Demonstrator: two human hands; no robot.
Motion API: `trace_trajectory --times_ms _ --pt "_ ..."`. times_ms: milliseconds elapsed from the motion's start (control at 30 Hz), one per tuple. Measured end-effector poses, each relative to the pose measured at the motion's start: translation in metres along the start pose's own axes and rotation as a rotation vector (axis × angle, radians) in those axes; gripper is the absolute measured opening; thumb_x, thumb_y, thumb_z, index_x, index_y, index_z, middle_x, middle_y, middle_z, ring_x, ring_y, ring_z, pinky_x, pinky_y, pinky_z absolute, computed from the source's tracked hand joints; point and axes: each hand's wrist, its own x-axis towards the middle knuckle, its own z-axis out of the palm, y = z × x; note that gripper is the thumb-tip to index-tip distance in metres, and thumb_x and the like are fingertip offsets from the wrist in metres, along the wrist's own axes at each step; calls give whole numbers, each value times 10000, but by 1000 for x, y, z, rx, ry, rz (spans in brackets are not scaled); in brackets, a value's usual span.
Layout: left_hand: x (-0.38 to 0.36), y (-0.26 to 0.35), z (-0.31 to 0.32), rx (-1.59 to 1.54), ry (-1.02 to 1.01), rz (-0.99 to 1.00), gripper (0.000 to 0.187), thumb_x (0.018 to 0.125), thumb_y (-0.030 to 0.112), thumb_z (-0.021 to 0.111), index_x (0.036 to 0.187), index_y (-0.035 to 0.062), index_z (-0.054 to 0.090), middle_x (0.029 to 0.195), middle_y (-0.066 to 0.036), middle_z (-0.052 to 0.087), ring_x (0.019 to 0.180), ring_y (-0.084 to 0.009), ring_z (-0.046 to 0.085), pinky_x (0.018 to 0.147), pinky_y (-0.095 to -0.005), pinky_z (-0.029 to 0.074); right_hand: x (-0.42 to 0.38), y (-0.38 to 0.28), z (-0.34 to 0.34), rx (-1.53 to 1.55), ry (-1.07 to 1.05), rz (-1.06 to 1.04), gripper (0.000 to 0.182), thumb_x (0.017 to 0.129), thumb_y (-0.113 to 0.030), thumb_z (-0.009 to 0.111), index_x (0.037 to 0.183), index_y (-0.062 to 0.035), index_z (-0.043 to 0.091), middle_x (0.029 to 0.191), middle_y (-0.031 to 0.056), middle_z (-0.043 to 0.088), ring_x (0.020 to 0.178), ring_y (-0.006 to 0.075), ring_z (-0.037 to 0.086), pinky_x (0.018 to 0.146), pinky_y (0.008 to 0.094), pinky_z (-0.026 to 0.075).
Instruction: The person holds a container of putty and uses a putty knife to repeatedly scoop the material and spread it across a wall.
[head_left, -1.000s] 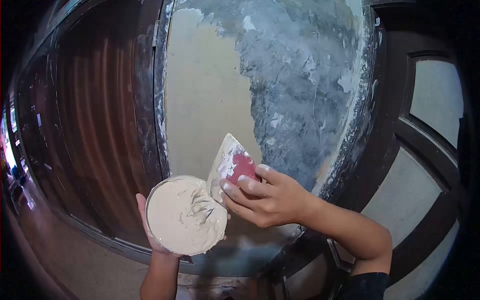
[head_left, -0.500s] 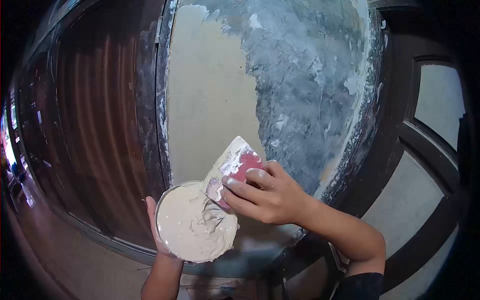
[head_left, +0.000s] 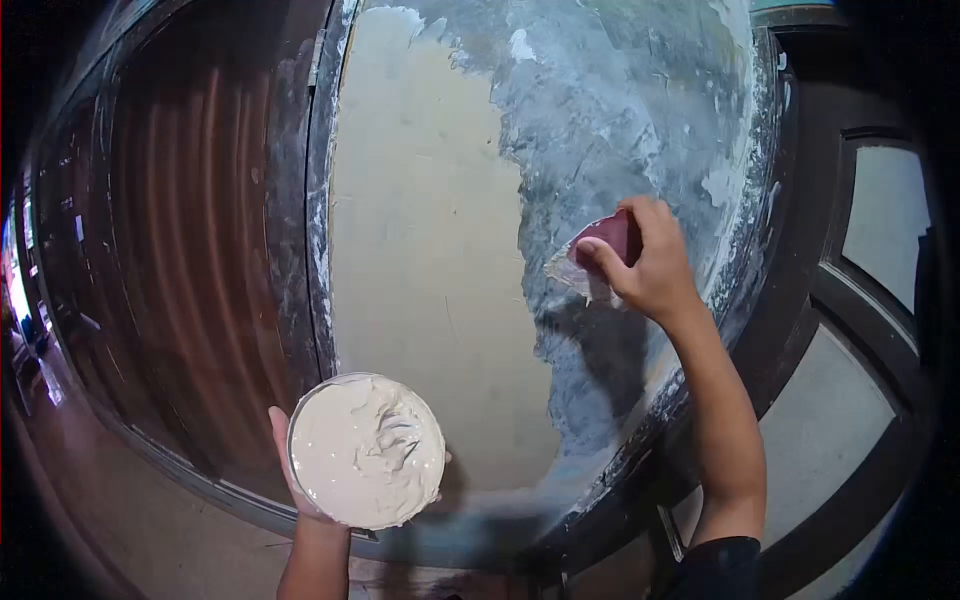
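My left hand (head_left: 300, 475) holds a round tub of cream-coloured paste (head_left: 366, 452) from below and the side, its open top facing me; the paste is stirred into ridges on the right. My right hand (head_left: 645, 260) grips a reddish spreader (head_left: 608, 240) between thumb and fingers, with paste along its lower left edge. The spreader is at the bare grey-blue part of the wall (head_left: 600, 130), right of the smooth cream coat (head_left: 430, 220). Whether its edge touches the wall, I cannot tell.
A dark wooden frame post (head_left: 300, 200) and brown panelling (head_left: 190, 230) stand left of the wall. On the right is a dark door frame with pale panels (head_left: 885, 210). Brown floor (head_left: 150, 500) shows at the lower left.
My right hand has moved the spreader from the tub's rim up and right to the grey-blue wall and turned it. The tub in my left hand has shifted slightly left and down.
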Motion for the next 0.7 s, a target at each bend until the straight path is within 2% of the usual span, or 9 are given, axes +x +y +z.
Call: trace_trajectory --times_ms 67,100,133,200,267,333,467,533,700 --pt "3 2 5 -39 -203 -72 1074 943 889 307 1596 43 418 1587 -267 464 1345 -562 521 1021 -784 461 13 12 9 -43 22 -44 496 849 -444 846 1055 -38 648 924 170 632 886 356 589 823 455 451" --pt "5 2 5 -48 -186 -67 1084 934 900 306 1602 52 408 1593 -269 450 1336 -598 507 984 -823 451 21 17 13 -87 47 -82 519 850 -487 835 1042 -43 648 897 167 636 871 357 597 820 456 451" --pt "5 1 7 -44 -184 -60 1084 934 900 306 1602 52 408 1593 -269 450 1336 -598 507 984 -823 451 33 21 14 -80 51 -84 519 850 -487 835 1042 -43 648 897 167 636 871 357 597 820 456 451" --pt "6 -2 10 -10 -17 -10 1081 936 897 305 1598 50 416 1592 -265 454 1338 -583 514 987 -822 451 61 24 15 -24 68 -16 539 848 -525 826 1023 -48 646 861 157 653 857 360 611 829 449 445" --pt "9 -1 10 4 -10 17 1079 941 893 300 1589 41 427 1594 -258 459 1340 -557 526 1012 -790 461 87 30 23 -15 97 -35 547 844 -538 824 1014 -49 650 867 153 675 853 369 628 855 465 441" --pt "11 -1 12 20 108 73 1070 948 887 296 1576 34 449 1566 -257 496 1336 -529 544 1043 -743 473 108 29 31 -4 109 -103 546 843 -550 818 1005 -54 656 915 156 706 878 369 646 870 500 436" --pt "14 2 15 61 87 132 1049 955 875 311 1552 30 483 1512 -264 553 1309 -520 568 1058 -726 471 132 20 40 -34 56 -109 533 837 -551 815 1015 -68 676 939 158 725 935 368 657 912 515 422" --pt "16 5 7 60 40 155 1047 945 881 333 1553 42 481 1534 -269 524 1292 -559 562 1026 -782 456 142 25 51 -131 99 -190 526 834 -540 815 1024 -67 688 903 160 724 926 375 661 917 516 418" --pt "21 10 5 100 -141 101 1100 898 929 338 1593 82 431 1565 -302 465 1285 -672 494 930 -882 421 163 30 47 -45 115 -140 532 848 -550 798 1019 -59 687 881 164 714 917 379 654 890 521 419"
